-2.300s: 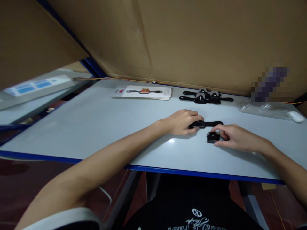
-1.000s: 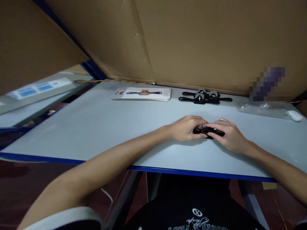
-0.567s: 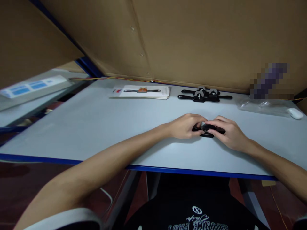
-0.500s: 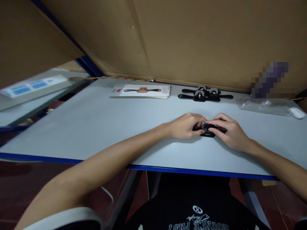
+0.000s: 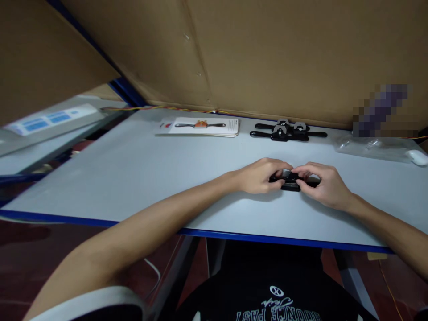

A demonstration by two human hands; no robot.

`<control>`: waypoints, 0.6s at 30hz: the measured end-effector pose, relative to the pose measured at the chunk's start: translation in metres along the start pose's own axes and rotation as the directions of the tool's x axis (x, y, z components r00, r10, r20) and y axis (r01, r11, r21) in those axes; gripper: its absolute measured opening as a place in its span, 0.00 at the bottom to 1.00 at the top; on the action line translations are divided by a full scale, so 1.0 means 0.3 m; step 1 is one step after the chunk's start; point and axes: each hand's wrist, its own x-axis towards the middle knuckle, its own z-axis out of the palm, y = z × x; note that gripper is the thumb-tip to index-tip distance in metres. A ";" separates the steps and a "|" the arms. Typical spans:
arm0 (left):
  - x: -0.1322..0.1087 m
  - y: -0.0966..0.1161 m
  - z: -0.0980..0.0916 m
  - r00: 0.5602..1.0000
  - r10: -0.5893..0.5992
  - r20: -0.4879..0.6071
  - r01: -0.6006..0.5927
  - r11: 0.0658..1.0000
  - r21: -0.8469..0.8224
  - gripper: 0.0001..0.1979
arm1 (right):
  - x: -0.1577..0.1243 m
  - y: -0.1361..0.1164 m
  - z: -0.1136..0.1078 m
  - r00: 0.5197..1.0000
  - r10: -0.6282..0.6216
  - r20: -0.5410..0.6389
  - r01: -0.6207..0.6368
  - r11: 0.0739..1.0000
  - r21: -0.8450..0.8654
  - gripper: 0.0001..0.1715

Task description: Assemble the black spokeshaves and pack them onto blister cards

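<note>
A black two-handled tool (image 5: 290, 182) lies on the pale grey table (image 5: 140, 169), a little right of centre. My left hand (image 5: 259, 175) is curled over its left handle. My right hand (image 5: 323, 184) covers the right handle, its fingertips pinched at the tool's middle, where a small black piece sits. Both hands rest on the table and hide most of the tool.
Two more black two-handled tools (image 5: 287, 132) lie at the back of the table. A stack of printed cards (image 5: 200, 126) is to their left. A clear plastic bag (image 5: 368, 147) and a white mouse (image 5: 417, 157) lie at the right. Cardboard walls (image 5: 267, 58) rise behind.
My right hand carried the small black piece from the table in front of the tool onto the tool's middle and stays closed over it. My left hand kept its hold on the left handle.
</note>
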 end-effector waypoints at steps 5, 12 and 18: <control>0.002 -0.007 0.001 1.000 -0.002 0.014 0.002 1.000 -0.009 0.19 | -0.003 0.004 0.003 0.998 -0.053 0.037 0.054 0.998 -0.028 0.12; 0.001 0.009 -0.008 0.998 -0.041 0.047 0.040 0.999 0.033 0.18 | 0.007 0.005 -0.046 0.995 -0.099 0.025 0.101 0.987 -0.126 0.17; 0.001 0.031 -0.018 0.995 -0.069 0.078 0.065 0.997 0.049 0.19 | 0.001 0.082 -0.182 0.982 0.079 0.172 0.035 0.817 -0.576 0.20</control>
